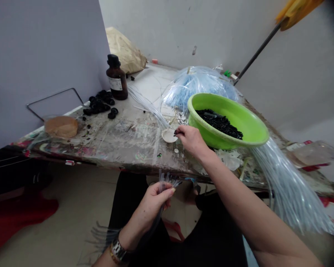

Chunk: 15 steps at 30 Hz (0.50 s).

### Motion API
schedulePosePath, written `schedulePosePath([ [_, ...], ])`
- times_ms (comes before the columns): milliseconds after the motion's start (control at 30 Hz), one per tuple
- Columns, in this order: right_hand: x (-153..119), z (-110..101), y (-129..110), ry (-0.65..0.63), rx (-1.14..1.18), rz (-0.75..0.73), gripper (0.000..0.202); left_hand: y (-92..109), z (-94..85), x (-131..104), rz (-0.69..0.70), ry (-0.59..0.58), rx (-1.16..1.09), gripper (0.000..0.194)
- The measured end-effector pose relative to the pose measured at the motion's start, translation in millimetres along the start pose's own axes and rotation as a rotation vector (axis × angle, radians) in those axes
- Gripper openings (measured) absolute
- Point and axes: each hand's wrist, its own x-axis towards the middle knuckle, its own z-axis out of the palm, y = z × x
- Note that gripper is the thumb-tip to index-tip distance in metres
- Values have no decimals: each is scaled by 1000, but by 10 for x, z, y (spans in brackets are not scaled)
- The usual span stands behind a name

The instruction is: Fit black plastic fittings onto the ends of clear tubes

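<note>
The left hand (160, 196) was closed around a bunch of clear tubes (164, 178), their ends sticking up past the thumb, below the front edge of the surface (122, 148). The right hand (189, 140) pinched a small black piece (176, 132) between thumb and fingertips at the rim of the white dish (169, 135). Just beside that hand stood the green basin (256, 128), with a heap of black pieces (222, 124) in it. Behind the basin lay a bluish bundle (200, 83); the brown bottle (117, 79) stood upright farther left, near black caps (98, 103).
</note>
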Motion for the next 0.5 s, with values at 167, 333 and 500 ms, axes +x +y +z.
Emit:
schedulePosePath([
  [167, 42, 26, -48, -27, -159, -56, 16, 15, -7, -4, -3, -5, 0, 24],
  [333, 49, 37, -77, -71, -290, -81, 17, 30, -15, -11, 2, 5, -5, 25],
  [500, 65, 20, -111, -124, -429, -114, 19, 21, -26, -9, 7, -7, -15, 23],
])
